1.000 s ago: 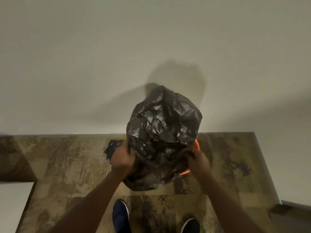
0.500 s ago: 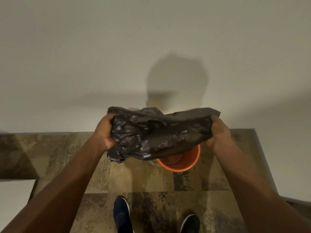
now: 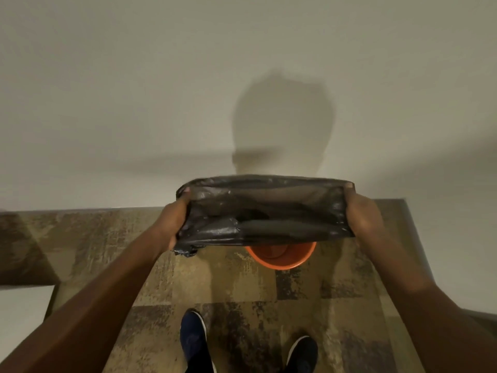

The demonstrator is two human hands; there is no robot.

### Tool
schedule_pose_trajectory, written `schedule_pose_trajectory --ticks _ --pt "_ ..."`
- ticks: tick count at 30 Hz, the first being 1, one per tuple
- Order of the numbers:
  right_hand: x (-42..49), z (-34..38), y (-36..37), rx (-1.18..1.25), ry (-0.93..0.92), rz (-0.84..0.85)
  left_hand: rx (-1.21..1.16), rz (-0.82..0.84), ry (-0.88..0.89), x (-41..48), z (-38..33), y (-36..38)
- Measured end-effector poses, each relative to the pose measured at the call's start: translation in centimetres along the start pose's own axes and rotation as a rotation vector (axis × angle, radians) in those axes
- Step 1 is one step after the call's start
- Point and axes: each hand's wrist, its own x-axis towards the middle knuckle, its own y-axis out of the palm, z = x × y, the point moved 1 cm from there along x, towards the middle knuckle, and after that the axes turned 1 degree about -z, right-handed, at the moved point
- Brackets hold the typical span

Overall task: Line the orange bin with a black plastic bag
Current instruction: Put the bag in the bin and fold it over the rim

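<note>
While the orange bin sits below, both hands grip the stretched black bag.

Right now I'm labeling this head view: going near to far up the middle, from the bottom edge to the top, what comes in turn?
Dark blue shoes → patterned floor → orange bin → stretched black plastic bag → shadow on the wall.

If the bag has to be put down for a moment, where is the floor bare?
Bare carpet lies left of the orange bin, under the left hand, and between the bin and the shoes. It is crowded above the bin, where the black bag spans to the right hand.
</note>
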Motion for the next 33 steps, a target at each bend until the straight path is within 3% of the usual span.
schedule_pose_trajectory --ticks 4,8,14,20,23,33 --pt "1.5 -2.5 0.0 0.03 0.178 0.026 -0.04 -0.031 -0.08 -0.4 1.5 2.0" --pt "2.7 -5.3 -0.9 0.062 0.2 -0.037 -0.064 -0.059 -0.137 -0.4 2.7 4.2" --pt "3.6 -11.1 -2.3 0.165 0.235 -0.054 -0.046 -0.016 -0.083 -0.1 5.7 8.0" --pt "5.2 -14.2 -2.0 0.454 0.487 0.054 -0.142 -0.072 -0.038 0.1 5.9 10.9" --pt "6.5 -14.0 -2.3 0.524 0.468 0.096 -0.208 -0.123 -0.022 0.1 5.1 11.9" --pt "11.9 -14.6 0.6 0.634 0.408 0.183 -0.212 -0.058 0.034 5.1 5.4 13.9"
